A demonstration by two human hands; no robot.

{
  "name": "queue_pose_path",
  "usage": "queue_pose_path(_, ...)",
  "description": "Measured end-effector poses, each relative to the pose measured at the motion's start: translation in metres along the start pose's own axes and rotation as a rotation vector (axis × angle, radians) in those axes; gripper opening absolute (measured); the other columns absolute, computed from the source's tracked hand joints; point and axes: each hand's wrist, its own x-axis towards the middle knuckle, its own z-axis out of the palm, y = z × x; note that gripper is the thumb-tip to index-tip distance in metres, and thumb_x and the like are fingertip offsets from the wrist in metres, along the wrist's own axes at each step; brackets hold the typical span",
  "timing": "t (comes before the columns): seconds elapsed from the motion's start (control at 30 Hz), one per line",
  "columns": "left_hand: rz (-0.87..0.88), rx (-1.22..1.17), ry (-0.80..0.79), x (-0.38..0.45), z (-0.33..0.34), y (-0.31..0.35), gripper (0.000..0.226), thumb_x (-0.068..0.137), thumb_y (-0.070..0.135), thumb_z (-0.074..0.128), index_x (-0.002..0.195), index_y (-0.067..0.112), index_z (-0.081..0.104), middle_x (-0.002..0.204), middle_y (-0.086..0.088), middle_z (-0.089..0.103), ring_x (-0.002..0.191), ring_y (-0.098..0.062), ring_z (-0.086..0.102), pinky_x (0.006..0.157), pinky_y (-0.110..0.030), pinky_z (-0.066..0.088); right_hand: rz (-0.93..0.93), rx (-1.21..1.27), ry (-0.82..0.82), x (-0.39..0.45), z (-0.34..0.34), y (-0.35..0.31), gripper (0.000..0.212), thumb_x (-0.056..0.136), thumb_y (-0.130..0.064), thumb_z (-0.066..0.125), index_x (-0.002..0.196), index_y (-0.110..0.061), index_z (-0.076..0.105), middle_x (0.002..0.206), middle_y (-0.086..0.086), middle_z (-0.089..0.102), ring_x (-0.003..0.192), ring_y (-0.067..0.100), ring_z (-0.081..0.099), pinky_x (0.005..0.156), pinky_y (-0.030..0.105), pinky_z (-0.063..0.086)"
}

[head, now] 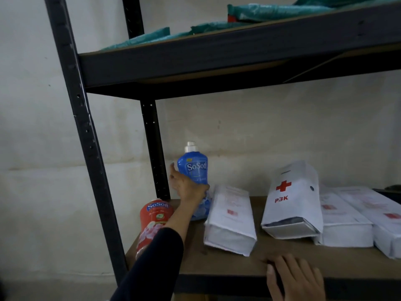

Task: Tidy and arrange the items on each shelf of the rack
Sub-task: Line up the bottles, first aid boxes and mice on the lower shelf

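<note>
Head view: left hand (188, 187) grips blue SoSoft bottle (194, 170) upright at shelf (227, 266) rear corner, right hand (295, 279) flat on edge; next likely release beside red SoSoft bottle (155, 222).

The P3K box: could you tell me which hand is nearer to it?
Right. The right hand rests on the shelf edge just in front of the P3K box; the left hand grips the blue bottle far to its left.
</note>
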Motion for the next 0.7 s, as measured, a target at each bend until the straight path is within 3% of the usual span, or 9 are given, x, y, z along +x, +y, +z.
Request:
queue_pose_path(0.17, 0.034, 0.077, -0.07, 0.026, -0.009, -0.007, 0.128, 0.05, 0.009, 0.092, 0.147, 0.016, 0.008, 0.145, -0.008, 0.032, 0.134, -0.036, 0.026, 0.109, -0.047, 0.029, -0.016, -0.011, -0.007, 0.004, -0.004, 0.0, 0.051, 0.094, -0.038, 0.034, 0.065, -0.02, 0.071, 0.068, -0.001, 0.068, 0.051, 0.024, 0.059, 0.055, 0.028, 0.04)
queue_pose_path(0.3, 0.031, 0.15, -0.122, 0.039, -0.016, -0.014, 0.124, 0.043, 0.022, 0.095, 0.138, 0.012, 0.016, 0.134, -0.01, 0.043, 0.126, -0.031, 0.043, 0.105, -0.047, 0.04, -0.023, -0.053, -0.066, 0.0, 0.0, 0.004, 0.032, 0.08, -0.034, 0.048, 0.061, -0.02, 0.068, 0.064, -0.001, 0.067, 0.048, 0.022, 0.057, 0.053, 0.029, 0.041)
queue_pose_path(0.43, 0.052, 0.169, -0.186, 0.041, -0.022, -0.014, 0.124, 0.04, 0.025, 0.096, 0.135, 0.013, 0.017, 0.13, -0.008, 0.047, 0.12, -0.026, 0.051, 0.102, -0.044, 0.045, -0.012, -0.028, -0.068, 0.001, -0.003, 0.003, 0.034, 0.082, -0.034, 0.046, 0.064, -0.019, 0.07, 0.066, 0.001, 0.068, 0.049, 0.023, 0.058, 0.054, 0.03, 0.042)
queue_pose_path(0.6, 0.078, 0.179, -0.23, 0.027, -0.033, -0.013, 0.114, 0.049, 0.019, 0.094, 0.133, 0.012, 0.018, 0.129, -0.008, 0.05, 0.119, -0.027, 0.053, 0.097, -0.037, 0.045, 0.041, 0.029, -0.062, 0.0, -0.009, -0.003, 0.059, 0.099, -0.043, 0.027, 0.072, -0.018, 0.074, 0.072, 0.002, 0.069, 0.057, 0.025, 0.061, 0.061, 0.03, 0.038)
queue_pose_path(0.7, 0.081, 0.36, -0.22, 0.024, -0.047, -0.007, 0.126, 0.052, 0.028, 0.093, 0.143, 0.008, 0.008, 0.138, -0.014, 0.041, 0.128, -0.032, 0.041, 0.106, -0.041, 0.037, 0.045, 0.013, -0.031, 0.002, -0.013, -0.004, 0.056, 0.099, -0.04, 0.03, 0.073, -0.018, 0.074, 0.074, 0.002, 0.07, 0.058, 0.026, 0.061, 0.062, 0.031, 0.03)
